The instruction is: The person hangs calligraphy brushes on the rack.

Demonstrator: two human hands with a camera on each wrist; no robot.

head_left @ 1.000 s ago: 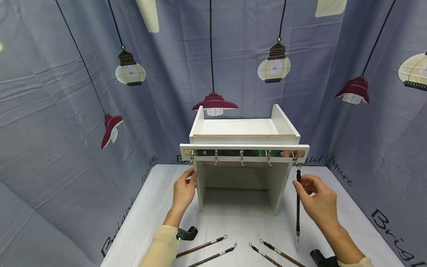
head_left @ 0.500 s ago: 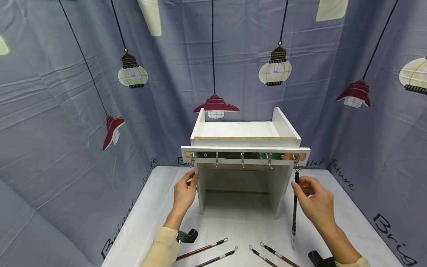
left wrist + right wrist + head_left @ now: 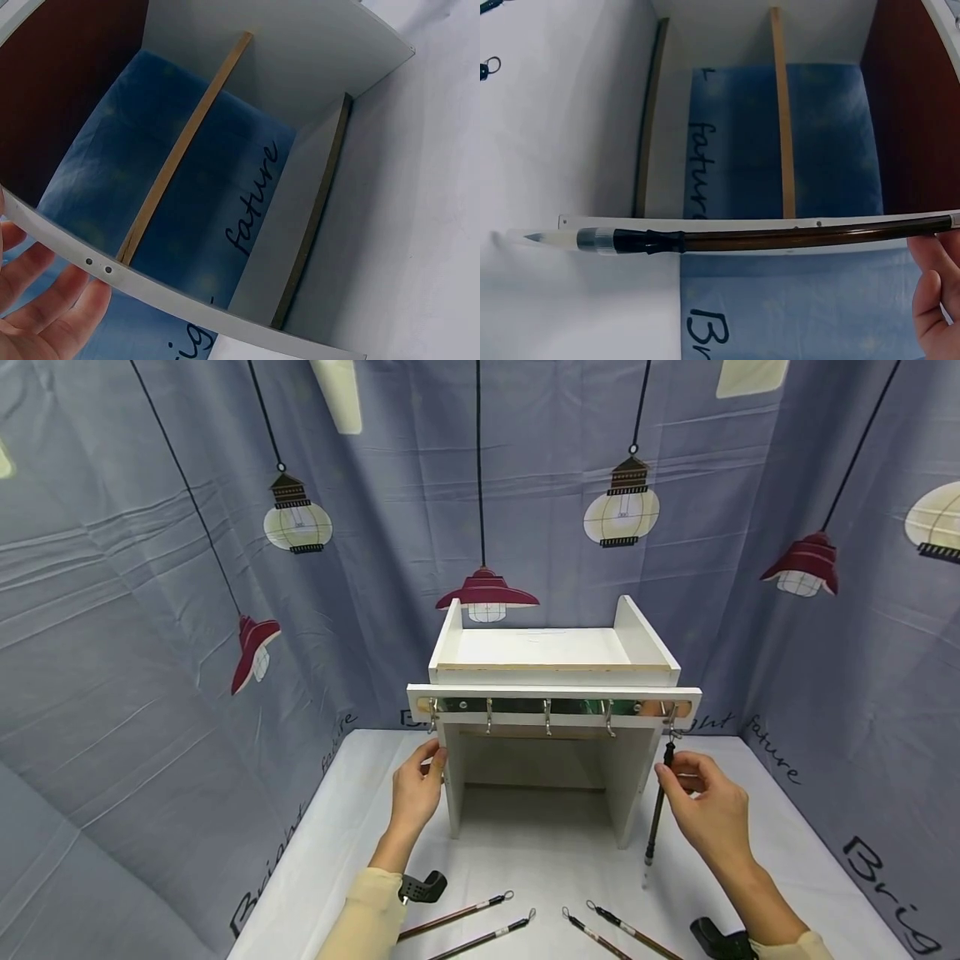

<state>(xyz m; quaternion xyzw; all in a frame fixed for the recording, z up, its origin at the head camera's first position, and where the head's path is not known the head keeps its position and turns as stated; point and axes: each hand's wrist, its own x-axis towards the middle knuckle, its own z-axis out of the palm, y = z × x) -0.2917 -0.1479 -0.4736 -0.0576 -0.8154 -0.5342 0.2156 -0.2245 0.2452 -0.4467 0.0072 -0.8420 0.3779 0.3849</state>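
Observation:
My right hand (image 3: 708,806) pinches a Chinese calligraphy brush (image 3: 657,810) near its top, at the right end of a white hook rack (image 3: 555,687). The brush's wire loop is at the rightmost hook (image 3: 672,717); whether it sits over the hook is too small to tell. Its handle slants, with the pale tip low and to the left. In the right wrist view the brush (image 3: 780,238) crosses in front of the side panel, fingers at its right end. My left hand (image 3: 415,789) holds the rack's left side panel, with fingertips on its outer face in the left wrist view (image 3: 56,300).
Two brushes (image 3: 457,917) lie at the front left of the white table (image 3: 517,860). Another two brushes (image 3: 630,929) lie at the front right. Several metal hooks (image 3: 547,717) line the rack's front bar. A grey-blue printed curtain (image 3: 555,485) surrounds the table.
The lower end of the brush has swung left, so it hangs slanted rather than upright. The right hand has shifted slightly left with it. My left hand stays at the side panel.

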